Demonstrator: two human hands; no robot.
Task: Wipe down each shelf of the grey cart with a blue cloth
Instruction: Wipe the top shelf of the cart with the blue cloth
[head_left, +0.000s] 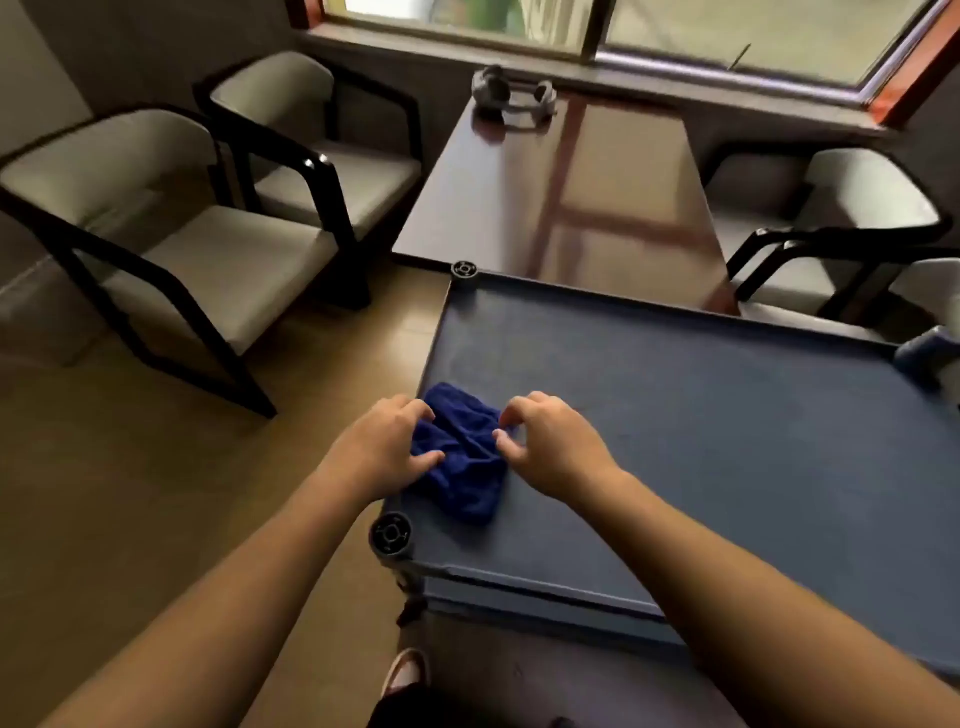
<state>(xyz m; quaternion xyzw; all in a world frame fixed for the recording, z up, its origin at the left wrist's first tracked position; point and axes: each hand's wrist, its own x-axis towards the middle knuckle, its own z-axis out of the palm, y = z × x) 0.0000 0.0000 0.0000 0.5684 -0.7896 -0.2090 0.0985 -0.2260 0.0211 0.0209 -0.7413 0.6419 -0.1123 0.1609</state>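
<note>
Both hands, left (387, 447) and right (545, 441), pinch a crumpled blue cloth (462, 457) at the cart (701, 415) top shelf's near-left corner.

Dim room, daylight from window (727, 36), glare on table (571, 197), soft blur, curved edges

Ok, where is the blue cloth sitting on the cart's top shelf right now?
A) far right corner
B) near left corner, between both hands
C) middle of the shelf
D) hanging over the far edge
B: the blue cloth lies bunched by the top shelf's near left corner, with the left hand and right hand on either side of it.
</note>
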